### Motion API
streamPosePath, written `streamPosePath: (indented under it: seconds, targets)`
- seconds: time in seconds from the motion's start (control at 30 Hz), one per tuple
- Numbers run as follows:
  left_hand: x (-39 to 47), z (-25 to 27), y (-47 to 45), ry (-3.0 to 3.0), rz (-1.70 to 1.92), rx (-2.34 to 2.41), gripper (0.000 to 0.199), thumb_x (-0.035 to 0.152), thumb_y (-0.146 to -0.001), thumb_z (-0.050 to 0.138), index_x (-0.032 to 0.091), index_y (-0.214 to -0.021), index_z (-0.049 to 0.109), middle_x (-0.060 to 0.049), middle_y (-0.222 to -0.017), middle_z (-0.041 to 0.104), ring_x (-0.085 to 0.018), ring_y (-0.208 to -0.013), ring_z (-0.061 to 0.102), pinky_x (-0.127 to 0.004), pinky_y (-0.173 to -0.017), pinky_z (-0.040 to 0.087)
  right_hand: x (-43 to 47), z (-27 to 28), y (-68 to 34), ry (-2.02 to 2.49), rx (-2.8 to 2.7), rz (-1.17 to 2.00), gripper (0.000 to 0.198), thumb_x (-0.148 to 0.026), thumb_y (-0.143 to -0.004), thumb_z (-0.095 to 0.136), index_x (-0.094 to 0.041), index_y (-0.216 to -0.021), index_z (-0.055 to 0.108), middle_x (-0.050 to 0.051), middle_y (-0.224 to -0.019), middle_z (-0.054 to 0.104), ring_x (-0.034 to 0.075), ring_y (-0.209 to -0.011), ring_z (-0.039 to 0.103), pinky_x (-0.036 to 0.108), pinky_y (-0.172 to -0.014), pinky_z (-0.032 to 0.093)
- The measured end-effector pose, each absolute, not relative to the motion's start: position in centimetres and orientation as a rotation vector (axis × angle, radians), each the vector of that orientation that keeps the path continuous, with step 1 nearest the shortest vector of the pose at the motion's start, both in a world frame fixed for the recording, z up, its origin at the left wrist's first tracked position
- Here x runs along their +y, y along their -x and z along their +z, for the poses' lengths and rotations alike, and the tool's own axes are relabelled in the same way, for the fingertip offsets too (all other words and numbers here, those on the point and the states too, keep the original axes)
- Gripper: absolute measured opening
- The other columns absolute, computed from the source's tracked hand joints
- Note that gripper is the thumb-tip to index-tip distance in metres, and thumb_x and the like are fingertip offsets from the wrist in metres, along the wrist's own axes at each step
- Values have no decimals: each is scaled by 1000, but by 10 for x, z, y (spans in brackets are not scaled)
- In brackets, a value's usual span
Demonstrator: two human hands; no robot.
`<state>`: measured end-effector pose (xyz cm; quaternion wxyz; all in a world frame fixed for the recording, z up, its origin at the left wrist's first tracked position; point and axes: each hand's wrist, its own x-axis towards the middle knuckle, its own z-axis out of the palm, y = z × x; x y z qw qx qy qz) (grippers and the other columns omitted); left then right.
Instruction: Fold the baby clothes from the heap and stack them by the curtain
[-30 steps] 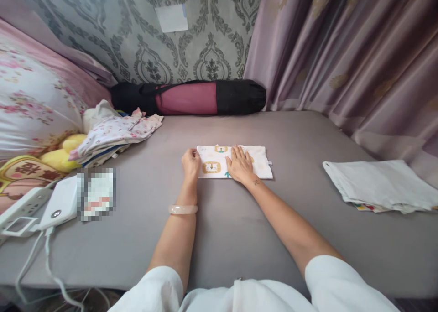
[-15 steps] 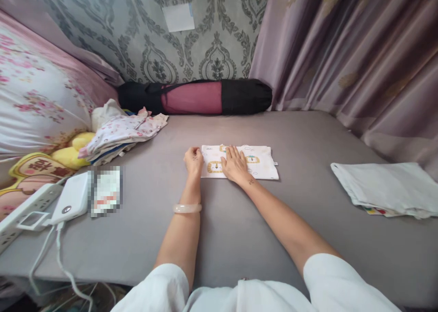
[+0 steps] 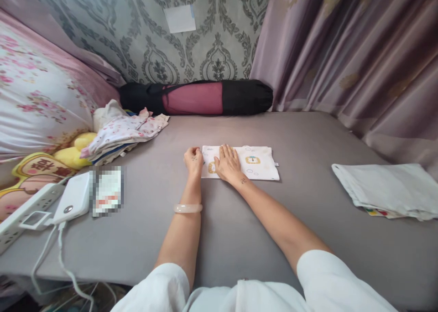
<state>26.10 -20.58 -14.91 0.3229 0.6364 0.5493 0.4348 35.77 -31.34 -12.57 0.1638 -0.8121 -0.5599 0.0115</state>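
A folded white cloth (image 3: pixel 262 168) with yellow lion faces and a small tag on its right edge lies flat on the grey sheet (image 3: pixel 246 225). My right hand (image 3: pixel 228 165) rests palm down on its left half, fingers stretched out and slightly spread, covering part of the print. At the cloth's left edge, my left hand (image 3: pixel 193 160) is closed with its fingers curled in, seemingly pinching that edge; the fingertips are partly hidden. A pale bangle (image 3: pixel 188 208) circles the left forearm.
Folded clothes (image 3: pixel 128 132) are piled at the left beside yellow plush toys (image 3: pixel 73 154). A white power bank (image 3: pixel 73 198) with cables sits by a power strip (image 3: pixel 29 211). Folded white fabric (image 3: pixel 386 186) lies at right. A black and maroon long bag (image 3: pixel 195 97) lines the wall.
My right hand has slid left across the cloth, uncovering more of the right lion face. The left hand stays at the left edge.
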Motion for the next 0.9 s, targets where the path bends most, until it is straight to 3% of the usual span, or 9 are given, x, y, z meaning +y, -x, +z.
streamPosePath:
  seconds: [0.9]
  targets:
    - [-204, -137, -260, -1324, 1303, 1392, 22, 22, -77, 47, 14, -84, 66, -7, -76, 69, -18, -77, 68, -30, -79, 53, -287, -123, -332, 2308, -1681, 108, 60, -34, -100, 29, 2, -148, 33, 18, -156, 29, 28, -146, 20, 43, -119, 8]
